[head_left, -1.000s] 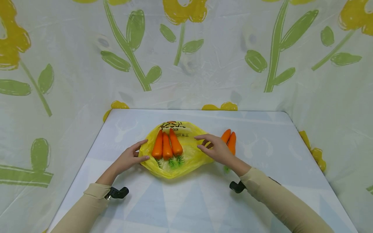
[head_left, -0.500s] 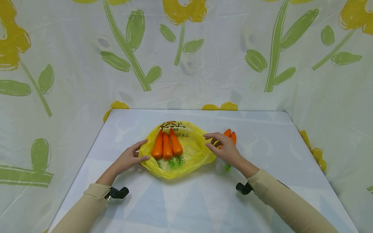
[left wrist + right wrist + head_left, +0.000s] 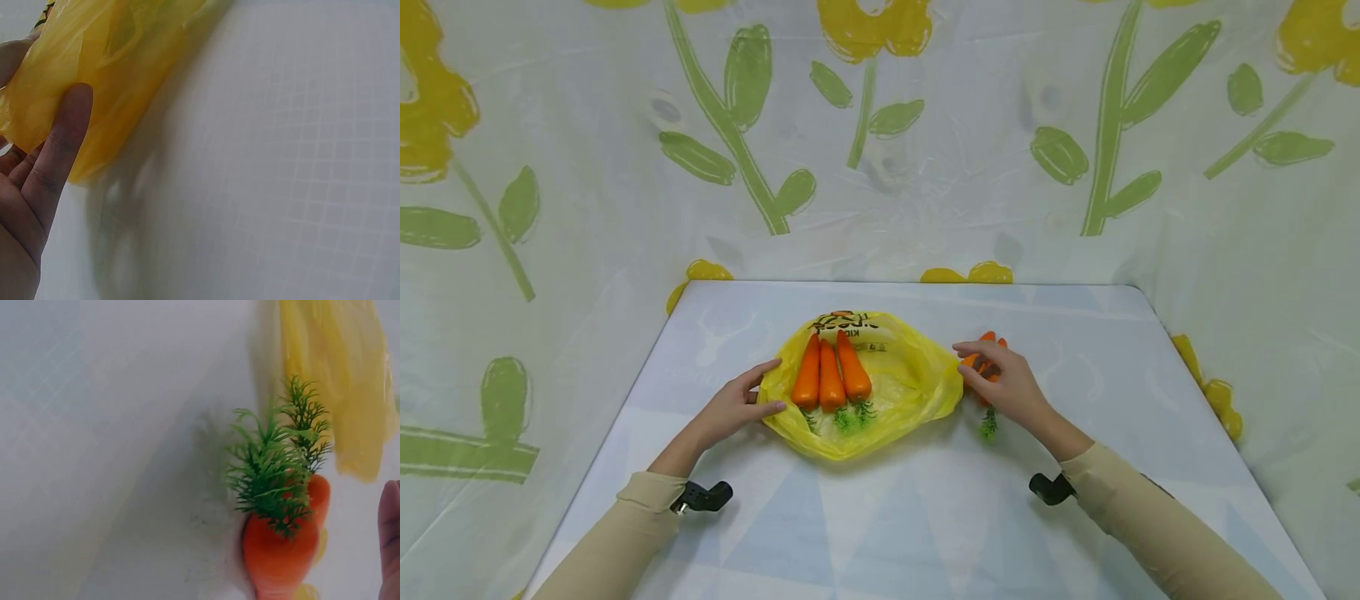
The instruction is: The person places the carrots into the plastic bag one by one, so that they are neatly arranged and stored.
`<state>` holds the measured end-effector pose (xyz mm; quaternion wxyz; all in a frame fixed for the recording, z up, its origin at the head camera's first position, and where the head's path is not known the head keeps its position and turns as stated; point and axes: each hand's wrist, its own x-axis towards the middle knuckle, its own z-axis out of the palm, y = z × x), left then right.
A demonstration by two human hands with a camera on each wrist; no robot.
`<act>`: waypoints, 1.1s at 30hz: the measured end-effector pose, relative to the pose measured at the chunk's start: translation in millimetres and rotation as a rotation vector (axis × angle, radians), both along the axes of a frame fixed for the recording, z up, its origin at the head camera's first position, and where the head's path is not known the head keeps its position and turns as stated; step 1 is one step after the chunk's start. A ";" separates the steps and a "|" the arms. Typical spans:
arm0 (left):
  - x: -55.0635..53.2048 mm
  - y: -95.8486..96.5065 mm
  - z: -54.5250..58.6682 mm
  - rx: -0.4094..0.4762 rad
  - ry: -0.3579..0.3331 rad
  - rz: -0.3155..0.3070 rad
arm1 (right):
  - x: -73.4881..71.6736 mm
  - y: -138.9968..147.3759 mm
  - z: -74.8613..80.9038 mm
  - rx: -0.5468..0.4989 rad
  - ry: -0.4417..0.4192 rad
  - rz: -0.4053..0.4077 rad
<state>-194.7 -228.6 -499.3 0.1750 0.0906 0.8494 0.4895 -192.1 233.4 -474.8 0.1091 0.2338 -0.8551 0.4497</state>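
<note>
A yellow plastic bag (image 3: 898, 417) lies with its mouth spread and dark print near its far side. Several orange toy carrots (image 3: 806, 379) rest side by side in its left half, their green tops toward the near rim. My left hand (image 3: 737, 400) holds the bag's left edge, thumb against the plastic (image 3: 125, 87) in the left wrist view. Right of the bag, my right hand (image 3: 1011, 387) hovers over two more carrots (image 3: 281, 550), partly covering them in the head view. Its fingers are relaxed and hold nothing; one finger (image 3: 390, 531) shows apart from the carrots.
The table (image 3: 880, 533) is pale with blue triangles. A white curtain (image 3: 970, 167) printed with yellow flowers hangs behind it and along both sides. Black wrist cameras (image 3: 703, 497) jut inward from both sleeves, close over the table.
My right hand has moved right, from over the bag's right edge to the carrots beside it. The bag's right side has spread slightly outward. My left hand has stayed in place.
</note>
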 end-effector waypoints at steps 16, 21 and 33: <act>1.2 -1.1 -1.7 0.031 0.016 -0.023 | 7.9 21.5 -17.8 0.087 -0.080 -0.170; 1.0 -1.3 -0.8 0.044 0.014 -0.031 | 9.9 27.1 -20.6 0.153 -0.146 -0.262; 1.8 -1.2 0.6 0.059 0.009 -0.040 | 10.2 29.6 -30.6 0.252 -0.385 -0.337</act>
